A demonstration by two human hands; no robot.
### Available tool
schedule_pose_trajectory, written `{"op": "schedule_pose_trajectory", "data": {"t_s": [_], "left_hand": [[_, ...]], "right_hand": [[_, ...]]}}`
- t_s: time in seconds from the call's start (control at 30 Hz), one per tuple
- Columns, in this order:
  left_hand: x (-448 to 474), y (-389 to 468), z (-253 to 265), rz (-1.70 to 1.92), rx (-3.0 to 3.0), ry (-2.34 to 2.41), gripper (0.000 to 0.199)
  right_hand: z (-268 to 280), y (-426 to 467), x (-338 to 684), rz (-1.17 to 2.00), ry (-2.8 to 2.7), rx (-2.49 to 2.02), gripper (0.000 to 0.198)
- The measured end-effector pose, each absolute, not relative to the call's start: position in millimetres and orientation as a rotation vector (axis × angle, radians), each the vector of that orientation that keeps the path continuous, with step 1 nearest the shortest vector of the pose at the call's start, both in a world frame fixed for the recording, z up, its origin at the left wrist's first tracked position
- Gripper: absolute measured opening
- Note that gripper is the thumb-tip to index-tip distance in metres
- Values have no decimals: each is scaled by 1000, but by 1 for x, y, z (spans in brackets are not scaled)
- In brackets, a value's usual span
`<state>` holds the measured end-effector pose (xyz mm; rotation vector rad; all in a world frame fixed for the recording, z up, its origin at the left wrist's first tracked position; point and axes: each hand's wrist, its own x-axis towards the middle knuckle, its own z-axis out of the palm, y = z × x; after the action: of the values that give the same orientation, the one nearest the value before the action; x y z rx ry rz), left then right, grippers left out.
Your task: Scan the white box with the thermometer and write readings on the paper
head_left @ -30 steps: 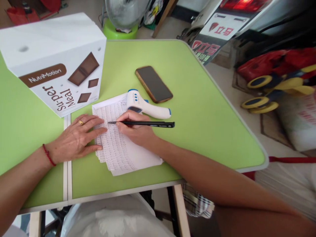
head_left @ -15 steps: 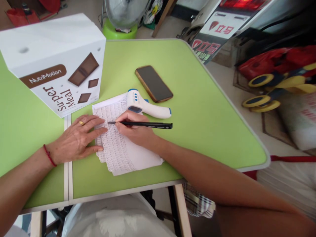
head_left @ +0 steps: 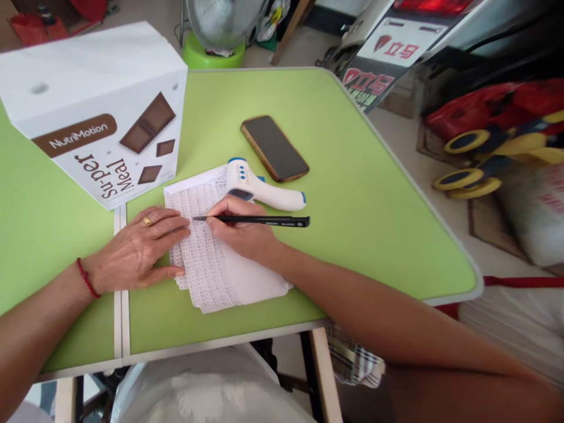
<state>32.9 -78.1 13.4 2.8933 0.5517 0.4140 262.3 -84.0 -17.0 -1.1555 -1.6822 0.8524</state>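
My right hand (head_left: 240, 230) grips a black pen (head_left: 268, 221), its tip at the handwritten lines on a white sheet of paper (head_left: 255, 281). The sheet lies on other papers, with rows of small writing down its left part. My left hand (head_left: 141, 247) lies flat, fingers stretched out, with the fingertips on the left edge of the papers. A gold ring and a red cord bracelet are on that hand and wrist. Just beyond my right hand, a white and blue infrared thermometer (head_left: 264, 191) rests on the top of the papers.
A smartphone (head_left: 275, 148) in a brown case lies behind the thermometer. A large white box (head_left: 101, 129) stands at the left on the green table (head_left: 361, 229). Past the table are a fan (head_left: 224, 23) on a green stool and a vehicle's rear at the right.
The pen's back end has shifted and turned slightly in my right hand. My left fingers have moved a little closer together. The other things stay in place.
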Motion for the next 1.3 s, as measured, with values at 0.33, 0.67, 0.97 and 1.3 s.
{"op": "schedule_pose_trajectory", "data": {"t_s": [0.33, 0.67, 0.97, 1.3], "left_hand": [[32, -78, 12, 411, 2897, 561, 57], [32, -78, 12, 428, 2896, 553, 57], [31, -78, 10, 425, 2895, 551, 57], [31, -78, 12, 400, 2872, 573, 55]], "right_hand": [[-19, -84, 263, 850, -1650, -1123, 8], [-17, -84, 263, 843, -1645, -1146, 8], [-17, -85, 263, 846, -1671, -1152, 9], [-19, -84, 263, 843, -1626, -1177, 8]]}}
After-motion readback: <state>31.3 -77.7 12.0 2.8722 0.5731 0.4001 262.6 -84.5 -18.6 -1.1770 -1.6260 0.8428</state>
